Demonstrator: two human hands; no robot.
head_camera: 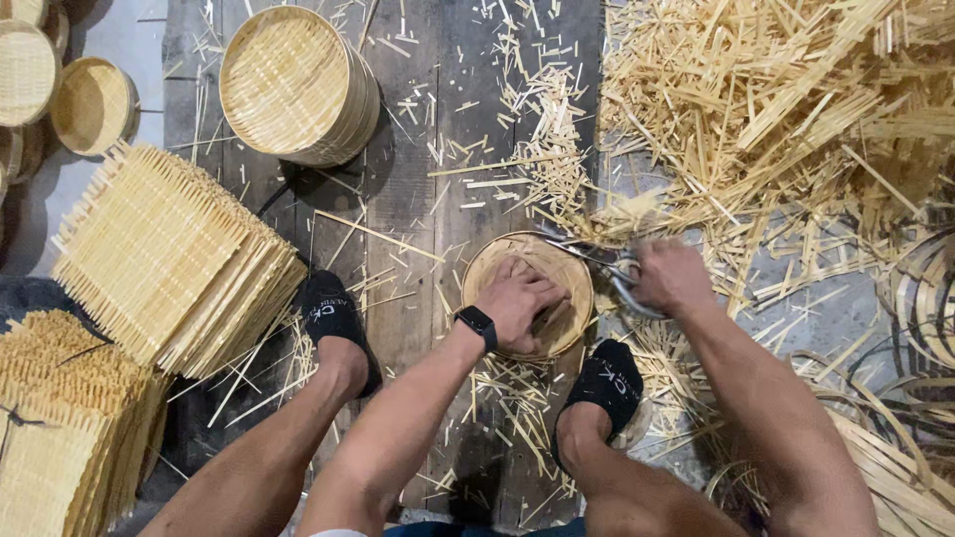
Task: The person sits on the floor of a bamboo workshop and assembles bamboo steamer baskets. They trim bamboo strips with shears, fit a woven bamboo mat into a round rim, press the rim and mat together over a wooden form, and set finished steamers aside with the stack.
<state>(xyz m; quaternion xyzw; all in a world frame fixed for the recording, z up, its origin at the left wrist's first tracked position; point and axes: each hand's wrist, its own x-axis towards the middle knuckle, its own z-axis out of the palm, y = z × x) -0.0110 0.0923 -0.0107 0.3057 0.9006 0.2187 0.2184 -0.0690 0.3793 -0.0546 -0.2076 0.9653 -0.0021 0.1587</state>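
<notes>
A small round woven bamboo basket (pixel 562 283) lies on the dark wooden floor between my feet. My left hand (pixel 519 300), with a black watch on its wrist, presses flat inside the basket. My right hand (pixel 668 274) grips metal shears (pixel 612 267) at the basket's right rim, blades pointing left over the edge. The handles are partly hidden by my fingers.
A stack of finished round baskets (pixel 296 88) stands at the top centre, and more baskets (pixel 92 104) sit at the top left. Square woven mats (pixel 169 261) are piled at the left. Bamboo offcuts (pixel 786 109) heap at the right; bamboo hoops (pixel 920 298) lie at the right edge. My feet in black socks (pixel 333 313) flank the basket.
</notes>
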